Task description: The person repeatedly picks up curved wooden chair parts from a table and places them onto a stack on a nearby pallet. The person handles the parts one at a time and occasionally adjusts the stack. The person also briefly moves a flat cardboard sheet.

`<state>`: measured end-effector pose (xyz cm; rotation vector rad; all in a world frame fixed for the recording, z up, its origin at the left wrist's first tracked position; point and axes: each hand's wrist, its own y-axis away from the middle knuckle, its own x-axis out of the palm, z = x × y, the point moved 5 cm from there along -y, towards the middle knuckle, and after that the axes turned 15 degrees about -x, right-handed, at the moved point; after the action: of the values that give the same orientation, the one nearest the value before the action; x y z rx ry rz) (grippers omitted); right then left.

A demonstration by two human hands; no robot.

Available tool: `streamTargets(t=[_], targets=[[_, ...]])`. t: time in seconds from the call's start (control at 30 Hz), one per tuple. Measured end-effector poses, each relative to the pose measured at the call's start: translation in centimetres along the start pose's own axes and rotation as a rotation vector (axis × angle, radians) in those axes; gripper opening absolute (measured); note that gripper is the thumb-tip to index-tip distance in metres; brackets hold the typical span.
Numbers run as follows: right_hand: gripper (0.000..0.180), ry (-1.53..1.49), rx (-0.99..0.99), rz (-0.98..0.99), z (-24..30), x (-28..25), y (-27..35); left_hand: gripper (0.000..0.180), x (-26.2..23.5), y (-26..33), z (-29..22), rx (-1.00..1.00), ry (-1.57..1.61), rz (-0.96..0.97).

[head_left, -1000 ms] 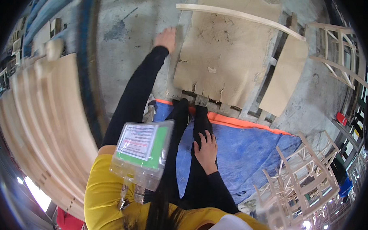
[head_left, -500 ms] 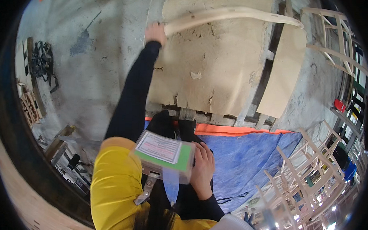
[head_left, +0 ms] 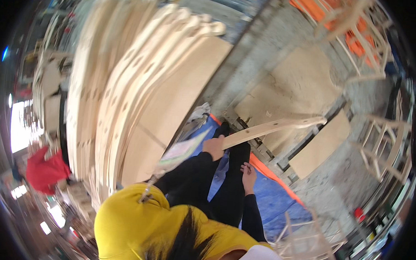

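My left hand [head_left: 214, 147] is closed around one end of a long, curved wooden chair leg [head_left: 274, 127], which has slots cut in it. The leg points away to the right, over a cardboard-covered pallet [head_left: 294, 87]. My right hand [head_left: 248, 177] hangs beside my right thigh, fingers loosely bent and slightly apart, with nothing visible in it. To my left, many similar curved wooden legs [head_left: 141, 68] lie side by side on a light wooden tabletop [head_left: 172, 96].
Assembled wooden chair frames [head_left: 384, 145] stand at the right, more at the far right and lower right. A blue tarp [head_left: 278, 203] with an orange edge lies by my feet. A person in red [head_left: 48, 170] is at the left, blurred.
My view has turned left, bringing the tabletop of legs into sight. My left hand has come nearer my body, still holding the chair leg. My right hand has moved from the badge to my thigh.
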<state>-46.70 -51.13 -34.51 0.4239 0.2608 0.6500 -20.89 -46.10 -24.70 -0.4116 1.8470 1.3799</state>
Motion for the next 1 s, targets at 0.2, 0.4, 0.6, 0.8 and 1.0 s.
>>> streamTargets(t=[0.2, 0.4, 0.6, 0.8, 1.0], targets=[[0.045, 0.105, 0.105, 0.229, 5.9, -2.7, -2.1, 0.031, -10.6, 21.1, 15.2, -0.186, 0.157, -0.138], [0.086, -0.607, 0.083, 0.345, 29.8, 12.0, -2.6, 0.036, -9.5, 34.5, 27.7, -0.35, 0.411, -0.431], [0.06, -0.485, -0.071, 0.576, 34.6, 31.0, -0.1, 0.055, -6.8, 38.8, 38.5, -0.546, 0.422, -0.752], [0.04, -0.265, -0.095, 0.567, 35.1, 44.6, 3.4, 0.052, -9.2, 37.5, 46.1, -0.617, 0.267, -1.014], [0.037, -0.057, 0.014, 0.58, 33.2, 47.8, 7.1, 0.062, -8.7, 36.3, 51.2, -0.568, 0.424, -1.133]])
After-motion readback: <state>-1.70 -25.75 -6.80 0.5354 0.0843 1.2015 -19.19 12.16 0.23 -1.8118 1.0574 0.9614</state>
